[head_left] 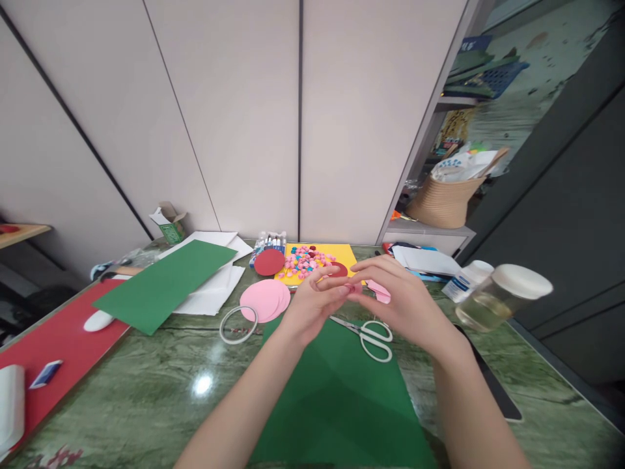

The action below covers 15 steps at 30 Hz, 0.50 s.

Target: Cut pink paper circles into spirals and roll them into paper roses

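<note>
My left hand (312,303) and my right hand (403,293) meet over the back part of a green paper sheet (336,404). Between their fingertips is a small pink piece (355,288), seemingly paper and mostly hidden by the fingers. Both hands are closed in a pinch on it. Scissors with white handles (375,340) lie on the green sheet below my right hand. Just behind the hands, a pink paper piece (379,291) and a red paper circle (338,270) show in part. Pink paper circles (263,299) lie overlapped left of my left hand.
Small coloured pieces (305,260) cover a yellow sheet (349,254) at the back. A white ring (238,326) and another green sheet (166,283) lie left. At right stand a lidded jar (502,296), a white bottle (467,281) and a dark flat object (493,381).
</note>
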Each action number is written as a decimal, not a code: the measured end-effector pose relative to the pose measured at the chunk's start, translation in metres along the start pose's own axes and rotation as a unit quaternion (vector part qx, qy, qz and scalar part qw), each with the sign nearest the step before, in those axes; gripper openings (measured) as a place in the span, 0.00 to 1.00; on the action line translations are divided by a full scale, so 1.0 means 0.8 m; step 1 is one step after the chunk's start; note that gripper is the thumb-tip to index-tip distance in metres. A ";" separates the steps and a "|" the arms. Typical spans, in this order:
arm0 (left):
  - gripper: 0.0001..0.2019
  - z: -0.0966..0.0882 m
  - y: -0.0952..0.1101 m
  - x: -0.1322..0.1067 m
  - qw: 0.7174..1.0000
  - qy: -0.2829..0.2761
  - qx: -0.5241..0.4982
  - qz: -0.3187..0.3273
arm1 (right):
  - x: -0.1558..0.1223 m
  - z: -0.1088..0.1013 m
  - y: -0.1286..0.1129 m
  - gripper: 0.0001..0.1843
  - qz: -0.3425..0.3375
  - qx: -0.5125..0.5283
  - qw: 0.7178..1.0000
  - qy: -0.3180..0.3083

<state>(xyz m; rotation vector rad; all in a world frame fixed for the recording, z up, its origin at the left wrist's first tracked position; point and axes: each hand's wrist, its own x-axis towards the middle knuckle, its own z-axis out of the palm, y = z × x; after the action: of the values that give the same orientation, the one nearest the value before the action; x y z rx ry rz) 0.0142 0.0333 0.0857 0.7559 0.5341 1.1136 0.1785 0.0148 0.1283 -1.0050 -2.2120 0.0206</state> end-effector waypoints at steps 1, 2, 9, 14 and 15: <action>0.20 0.000 0.001 0.000 1.000 0.001 0.011 0.018 | 0.000 -0.002 -0.001 0.07 0.003 0.000 1.000 0.006; 0.20 0.001 0.002 0.000 0.999 0.001 0.024 0.038 | 0.000 -0.003 -0.003 0.06 0.005 0.000 1.000 0.010; 0.22 0.005 0.007 -0.005 0.983 0.008 0.123 0.139 | 0.001 -0.004 -0.006 0.07 -0.004 -0.015 1.000 0.025; 0.21 0.008 0.010 -0.008 0.972 0.021 0.175 0.159 | 0.001 0.000 -0.005 0.07 -0.002 -0.042 0.999 0.022; 0.20 0.009 0.010 -0.008 0.970 0.024 0.182 0.160 | 0.002 0.001 -0.005 0.07 -0.002 -0.046 0.999 0.022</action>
<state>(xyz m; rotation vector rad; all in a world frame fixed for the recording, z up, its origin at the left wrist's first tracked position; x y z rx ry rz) 0.0119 0.0274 0.0965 1.1669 0.6834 1.3537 0.1749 0.0130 0.1297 -1.0418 -2.1925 -0.1051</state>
